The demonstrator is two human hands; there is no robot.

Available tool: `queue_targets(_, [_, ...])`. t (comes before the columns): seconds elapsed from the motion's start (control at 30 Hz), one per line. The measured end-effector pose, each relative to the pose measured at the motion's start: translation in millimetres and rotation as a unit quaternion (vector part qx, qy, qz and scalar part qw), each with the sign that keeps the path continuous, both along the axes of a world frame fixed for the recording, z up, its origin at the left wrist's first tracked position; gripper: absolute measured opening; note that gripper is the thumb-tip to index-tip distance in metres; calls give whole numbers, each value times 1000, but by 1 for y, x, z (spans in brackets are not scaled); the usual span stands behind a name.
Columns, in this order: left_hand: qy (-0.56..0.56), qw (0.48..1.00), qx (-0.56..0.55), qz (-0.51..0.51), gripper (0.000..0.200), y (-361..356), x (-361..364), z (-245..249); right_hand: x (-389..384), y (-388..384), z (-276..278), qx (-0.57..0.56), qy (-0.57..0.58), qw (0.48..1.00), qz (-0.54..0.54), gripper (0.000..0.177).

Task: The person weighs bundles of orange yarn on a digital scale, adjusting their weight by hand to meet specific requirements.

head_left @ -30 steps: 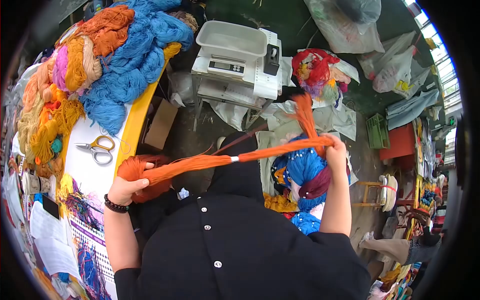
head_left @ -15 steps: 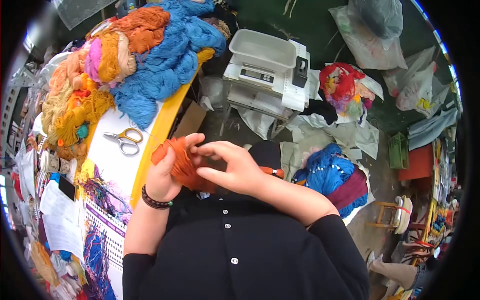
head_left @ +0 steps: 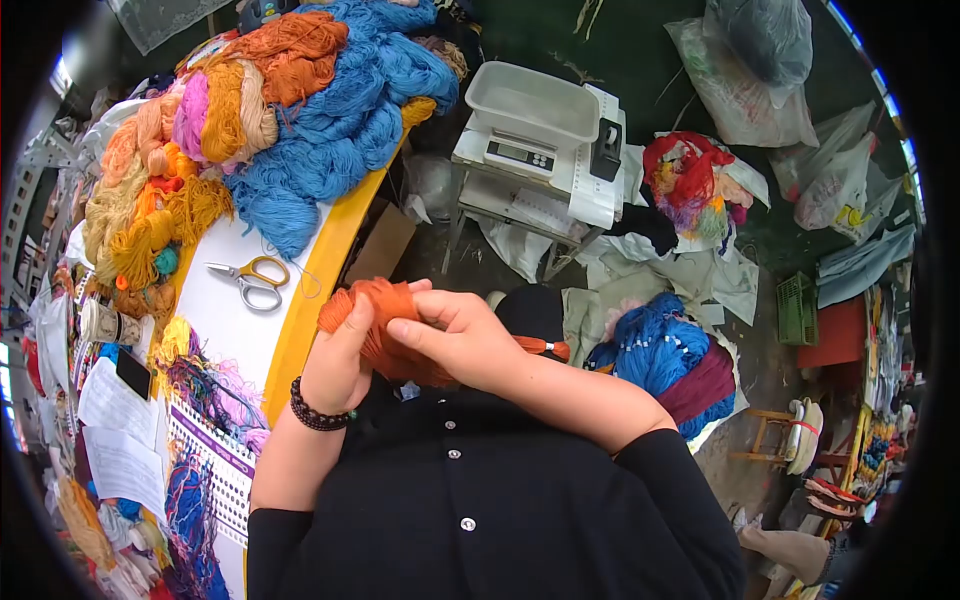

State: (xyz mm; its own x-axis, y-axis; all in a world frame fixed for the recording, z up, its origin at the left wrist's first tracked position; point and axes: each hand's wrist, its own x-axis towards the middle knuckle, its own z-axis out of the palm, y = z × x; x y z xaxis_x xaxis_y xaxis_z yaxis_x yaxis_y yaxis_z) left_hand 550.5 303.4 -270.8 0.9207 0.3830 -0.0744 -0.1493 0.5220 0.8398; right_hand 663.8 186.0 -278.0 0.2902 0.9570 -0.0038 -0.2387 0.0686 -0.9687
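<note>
Orange skein [head_left: 392,335] held between both hands, in front of the black shirt [head_left: 480,480] and just beside the yellow edge of the counter [head_left: 322,300]. Its near-left side is gripped by the left hand [head_left: 338,362], the thumb laid up over the strands and the palm beneath; a dark beaded bracelet [head_left: 318,408] is worn at that wrist. The opposite side is touched by the right hand [head_left: 462,335], thumb pressed on the front, fingers curled behind. Strands gathered in a bunched, folded mass between the two palms. Where the fingers meet behind it cannot be told.

Beyond the right forearm, an orange end with a white band [head_left: 545,347] is seen; whether it is joined to the held skein is hidden.

On the counter, left of the hands: scissors [head_left: 250,281] lying flat, blades pointed away from the skein; blue yarn [head_left: 335,120] heaped farther off, with orange yarn [head_left: 298,55] piled beside it. Phone [head_left: 133,374] and paper sheets [head_left: 120,435] set nearer the left rim of the view.

Across the floor, a scale [head_left: 519,157] is stood on a metal stand, topped by a pale tray [head_left: 532,102]. Blue bundle [head_left: 655,345] placed to the right, maroon yarn [head_left: 700,383] against it.
</note>
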Motion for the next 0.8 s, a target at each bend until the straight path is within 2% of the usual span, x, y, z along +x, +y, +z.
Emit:
queue_targets(0.03, [-1, 1000, -1, 2, 41, 1, -1, -2, 1, 0, 1, 10, 36, 999, -22, 22])
queue_targets(0.07, [0, 998, -63, 16, 41, 4, -3, -5, 1, -1, 2, 21, 72, 996, -45, 22])
queue_targets(0.1, [2, 992, -124, 27, 40, 5, -3, -7, 3, -2, 7, 14, 70, 996, -59, 21])
queue_targets(0.17, [5, 988, -149, 41, 35, 0, -1, 0, 8, -4, -2, -9, 64, 997, -53, 24])
queue_targets(0.23, [-8, 997, -62, 55, 28, -4, -1, 0, 8, -5, -5, -18, 26, 998, -56, 27])
queue_targets(0.27, [-9, 996, -62, 56, 28, -6, -1, -1, 5, -3, -5, -18, 25, 998, -55, 27])
queue_targets(0.37, [12, 996, 3, 85, 21, -14, 2, 0, 0, -1, -5, -8, -123, 983, -139, 20])
queue_targets(0.4, [12, 996, 3, 85, 21, -14, 3, -1, 2, -1, -7, -8, -123, 983, -140, 20])
queue_targets(0.47, [26, 990, 90, 103, 19, -16, 4, -8, 5, -2, -12, -37, -278, 951, -126, 17])
queue_targets(0.6, [33, 987, 95, 123, 18, -15, 2, -20, 2, -6, -7, -23, -241, 964, -106, 14])
queue_targets(0.67, [12, 988, 42, 149, 18, -20, 2, -21, -2, -6, -14, -21, -160, 981, -112, 15])
queue_targets(0.7, [12, 988, 42, 149, 18, -21, 2, -21, -2, -6, -13, -22, -159, 981, -111, 15])
queue_targets(0.77, [5, 985, -21, 168, 19, -22, 3, -19, -3, -7, -11, 9, -55, 992, -116, 17])
queue_targets(0.8, [4, 985, -22, 169, 19, -21, 3, -18, -2, -8, -11, 8, -55, 992, -115, 17])
